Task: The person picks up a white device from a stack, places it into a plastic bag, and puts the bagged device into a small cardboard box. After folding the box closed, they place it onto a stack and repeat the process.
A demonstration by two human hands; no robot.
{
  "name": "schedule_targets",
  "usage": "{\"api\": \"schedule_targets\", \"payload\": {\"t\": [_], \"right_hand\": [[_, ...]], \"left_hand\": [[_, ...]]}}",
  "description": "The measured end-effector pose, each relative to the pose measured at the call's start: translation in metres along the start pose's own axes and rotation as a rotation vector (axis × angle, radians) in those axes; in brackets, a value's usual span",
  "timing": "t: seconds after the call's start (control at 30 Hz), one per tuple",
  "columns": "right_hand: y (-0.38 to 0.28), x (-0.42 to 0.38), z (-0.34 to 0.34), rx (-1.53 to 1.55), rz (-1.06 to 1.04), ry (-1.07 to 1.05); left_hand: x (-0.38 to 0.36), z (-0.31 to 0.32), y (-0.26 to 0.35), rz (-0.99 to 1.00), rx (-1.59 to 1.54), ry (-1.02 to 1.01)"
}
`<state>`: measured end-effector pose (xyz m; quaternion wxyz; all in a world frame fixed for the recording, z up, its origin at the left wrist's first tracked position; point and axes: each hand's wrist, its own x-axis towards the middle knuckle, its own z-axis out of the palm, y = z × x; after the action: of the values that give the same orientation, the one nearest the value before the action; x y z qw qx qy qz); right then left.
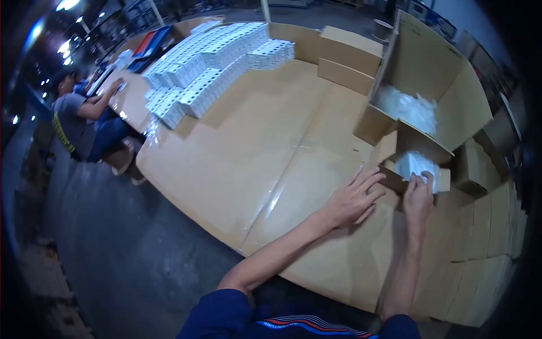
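Note:
A small open carton (393,179) stands on the cardboard-covered table (248,152), with a plastic-wrapped pale pack (416,165) inside it. My right hand (419,198) has its fingers closed on the near edge of that pack. Beside the carton's left front corner, my left hand (354,199) is spread, fingers apart, holding nothing. Its fingertips are close to the carton's wall; contact is hard to tell. Behind the small carton is a large open carton (435,73) with crumpled clear plastic bags (407,107) in it.
Many small white boxes (209,62) are stacked at the table's far left. Closed brown boxes (350,52) stand at the back. More cartons (480,226) line the right side. Another person (79,113) sits at the far left, beside red and blue trays (150,45).

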<state>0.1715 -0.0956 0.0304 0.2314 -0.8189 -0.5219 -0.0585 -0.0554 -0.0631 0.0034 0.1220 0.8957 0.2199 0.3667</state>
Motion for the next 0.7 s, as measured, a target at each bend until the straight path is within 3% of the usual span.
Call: {"api": "schedule_targets", "payload": {"t": [0.03, 0.13, 0.27, 0.43, 0.57, 0.7], "right_hand": [[0.000, 0.001, 0.000, -0.030, -0.001, -0.015], [-0.005, 0.001, 0.010, 0.015, -0.120, 0.316], [-0.083, 0.002, 0.002, 0.337, -0.246, 0.372], [-0.207, 0.028, 0.021, 0.427, -0.663, 0.137], [-0.306, 0.068, 0.070, 0.488, -0.953, -0.223], [-0.395, 0.113, 0.122, 0.422, -1.034, -0.381]], "left_hand": [[-0.014, -0.022, -0.002, -0.031, 0.008, 0.005], [-0.060, -0.089, -0.024, -0.187, 0.026, 0.070], [-0.111, -0.166, -0.068, -0.306, 0.170, 0.100], [-0.112, -0.235, -0.151, -0.341, 0.233, 0.085], [-0.089, -0.279, -0.229, -0.392, 0.341, 0.116], [-0.070, -0.309, -0.301, -0.375, 0.466, 0.226]]}}
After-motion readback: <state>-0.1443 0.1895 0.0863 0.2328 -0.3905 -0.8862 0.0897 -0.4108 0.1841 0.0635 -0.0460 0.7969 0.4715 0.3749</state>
